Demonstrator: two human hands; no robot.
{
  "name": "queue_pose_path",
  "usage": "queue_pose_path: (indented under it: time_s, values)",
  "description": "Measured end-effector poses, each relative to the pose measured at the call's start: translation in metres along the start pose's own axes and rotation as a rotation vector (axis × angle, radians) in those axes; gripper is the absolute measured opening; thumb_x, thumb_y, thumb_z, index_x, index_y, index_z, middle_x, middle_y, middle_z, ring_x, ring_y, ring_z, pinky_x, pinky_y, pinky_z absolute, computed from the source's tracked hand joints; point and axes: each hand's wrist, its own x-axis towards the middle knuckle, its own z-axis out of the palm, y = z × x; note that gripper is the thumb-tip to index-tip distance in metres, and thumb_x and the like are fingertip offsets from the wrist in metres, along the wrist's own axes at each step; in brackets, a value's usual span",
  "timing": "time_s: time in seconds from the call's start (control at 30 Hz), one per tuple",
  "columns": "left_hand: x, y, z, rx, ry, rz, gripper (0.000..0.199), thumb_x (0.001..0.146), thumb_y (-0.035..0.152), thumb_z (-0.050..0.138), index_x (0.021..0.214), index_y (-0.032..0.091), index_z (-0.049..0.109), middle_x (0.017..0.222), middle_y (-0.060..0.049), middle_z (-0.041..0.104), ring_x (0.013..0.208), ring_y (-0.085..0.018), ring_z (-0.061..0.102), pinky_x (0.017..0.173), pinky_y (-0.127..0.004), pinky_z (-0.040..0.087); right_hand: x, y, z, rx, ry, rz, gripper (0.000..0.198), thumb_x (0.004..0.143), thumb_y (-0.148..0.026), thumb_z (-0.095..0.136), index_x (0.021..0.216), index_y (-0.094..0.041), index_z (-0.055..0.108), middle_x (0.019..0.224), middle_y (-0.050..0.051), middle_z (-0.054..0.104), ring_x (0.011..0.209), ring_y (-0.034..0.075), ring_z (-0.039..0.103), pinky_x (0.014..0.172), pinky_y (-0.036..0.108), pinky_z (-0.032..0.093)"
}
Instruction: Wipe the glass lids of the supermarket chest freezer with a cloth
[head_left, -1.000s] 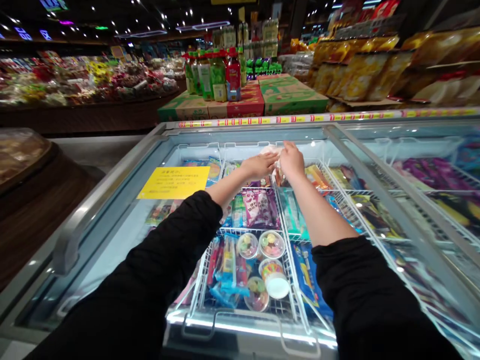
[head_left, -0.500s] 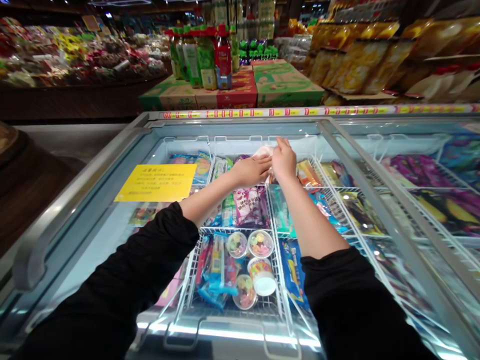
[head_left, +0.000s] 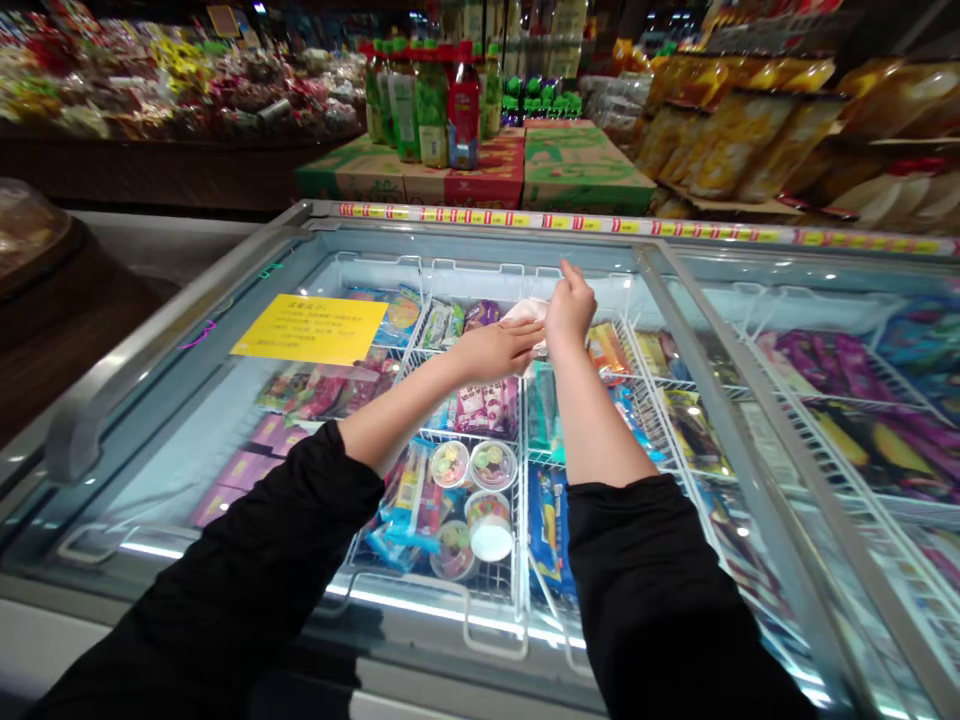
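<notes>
Your left hand (head_left: 501, 350) and right hand (head_left: 570, 308) both grip a pale packet (head_left: 527, 312), fingers closed on it, at twelve o'clock over the far wire basket (head_left: 420, 345) inside the open freezer (head_left: 225, 270).

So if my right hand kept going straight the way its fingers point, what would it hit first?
The right hand points up and away, toward the freezer's far wall. Nothing else shows in that line, so probably the white wall below the price strip, though depth is unclear.

A yellow notice (head_left: 311, 328) on glass; black sleeves (head_left: 300, 540); white wire baskets (head_left: 517, 440).
</notes>
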Motion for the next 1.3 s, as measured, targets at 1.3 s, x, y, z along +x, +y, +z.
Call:
queue_pose_path:
  time_s: [1.3]
  values:
    - [0.02,-0.032,0.03,-0.787,0.751,-0.252,0.097,0.076,-0.008,0.037,0.169,0.019,0.028,0.173,-0.003,0.039,0.16,-0.015,0.034,0.132,-0.034,0.027,-0.053,-0.017,-0.038,-0.523,-0.599,-0.339,0.061,0.1,-0.014,0.04,0.159,-0.013,0.053,0.172,0.008,0.038,0.161,0.032,0.031,0.133,0.05,0.027]
